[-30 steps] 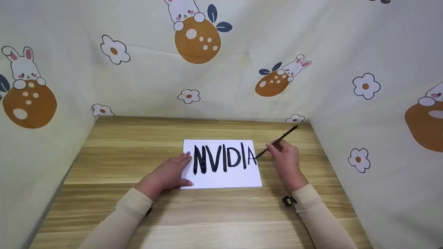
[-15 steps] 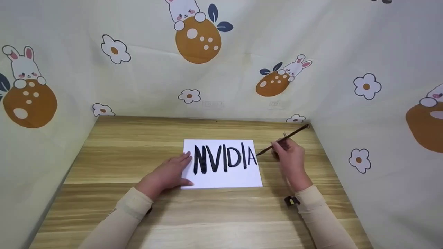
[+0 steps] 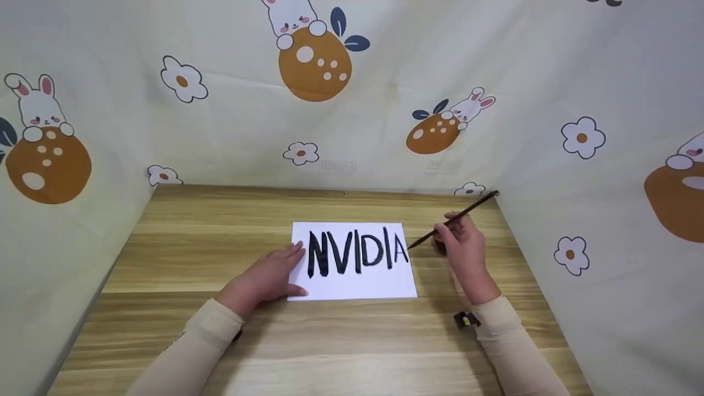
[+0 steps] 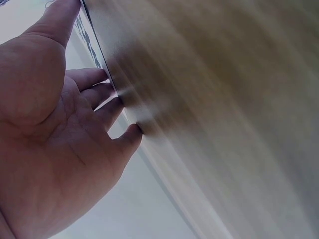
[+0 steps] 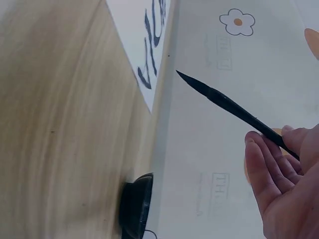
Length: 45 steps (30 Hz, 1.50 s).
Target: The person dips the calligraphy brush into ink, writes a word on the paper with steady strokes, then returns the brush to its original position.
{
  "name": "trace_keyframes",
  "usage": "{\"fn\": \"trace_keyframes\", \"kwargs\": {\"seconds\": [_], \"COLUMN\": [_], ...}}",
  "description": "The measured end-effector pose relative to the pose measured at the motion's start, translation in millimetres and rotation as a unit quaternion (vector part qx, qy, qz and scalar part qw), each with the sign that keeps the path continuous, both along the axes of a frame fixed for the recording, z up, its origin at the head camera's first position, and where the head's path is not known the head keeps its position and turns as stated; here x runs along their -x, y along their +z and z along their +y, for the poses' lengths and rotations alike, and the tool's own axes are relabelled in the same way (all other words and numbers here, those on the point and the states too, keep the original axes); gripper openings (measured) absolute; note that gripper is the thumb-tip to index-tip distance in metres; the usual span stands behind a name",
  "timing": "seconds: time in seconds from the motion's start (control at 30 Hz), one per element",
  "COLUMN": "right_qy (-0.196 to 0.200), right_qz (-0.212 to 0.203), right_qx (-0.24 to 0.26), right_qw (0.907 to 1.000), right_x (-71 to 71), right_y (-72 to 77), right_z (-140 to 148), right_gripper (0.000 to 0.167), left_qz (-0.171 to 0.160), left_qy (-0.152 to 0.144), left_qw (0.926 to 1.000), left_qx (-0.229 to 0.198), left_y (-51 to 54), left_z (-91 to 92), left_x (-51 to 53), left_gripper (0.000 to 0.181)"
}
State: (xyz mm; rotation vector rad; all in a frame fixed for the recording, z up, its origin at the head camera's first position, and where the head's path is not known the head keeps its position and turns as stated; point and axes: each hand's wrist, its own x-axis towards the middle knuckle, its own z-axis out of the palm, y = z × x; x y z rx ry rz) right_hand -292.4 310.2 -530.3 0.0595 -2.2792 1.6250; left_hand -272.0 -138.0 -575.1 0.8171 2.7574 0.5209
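Observation:
A white sheet of paper (image 3: 357, 287) lies on the wooden table, with "NVIDIA" on it in thick black strokes; the last A is thinner. My left hand (image 3: 267, 278) rests on the sheet's left side, fingers extended and thumb at the lower left corner. In the left wrist view the left fingers (image 4: 107, 112) touch down along the sheet and tabletop. My right hand (image 3: 465, 253) pinches a dark ink brush (image 3: 476, 204) by its handle, right of the sheet. The brush's pointed tip appears beside the A in the head view; in the right wrist view it looks raised off the paper.
A small black dish (image 5: 137, 206) stands on the wooden table (image 3: 341, 341); in the head view the right hand mostly hides it. Light cloth (image 3: 231, 126) printed with rabbits, oranges and flowers encloses the back and both sides.
My right hand has moved to the right with the brush, drawing its tip from the A's right stroke to the sheet's right edge. The left hand and the paper have stayed put.

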Motion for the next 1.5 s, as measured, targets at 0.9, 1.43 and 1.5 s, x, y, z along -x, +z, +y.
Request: {"fn": "trace_keyframes", "kwargs": {"seconds": [0.9,1.43,1.5], "right_qy": [0.056,0.061,0.060], "right_qz": [-0.164,-0.192,-0.190], "right_qx": [-0.122,-0.267,-0.268], "right_qw": [0.9773,0.9426,0.9426], "right_x": [19.0,46.1,50.1], "right_y": [23.4,18.5,15.8], "right_z": [59.1,89.7,93.6], "right_gripper": [0.048,0.038,0.037], "left_qz": [-0.004,0.004,0.004], "left_qy": [-0.002,-0.002,-0.002], "left_qw": [1.0000,1.0000,1.0000], "left_qx": [0.006,0.000,-0.001], "left_y": [-2.8,-0.8,-1.6], "left_z": [-2.1,-0.8,-0.4], "left_x": [2.6,1.7,1.7], "left_gripper": [0.104,0.103,0.103]}}
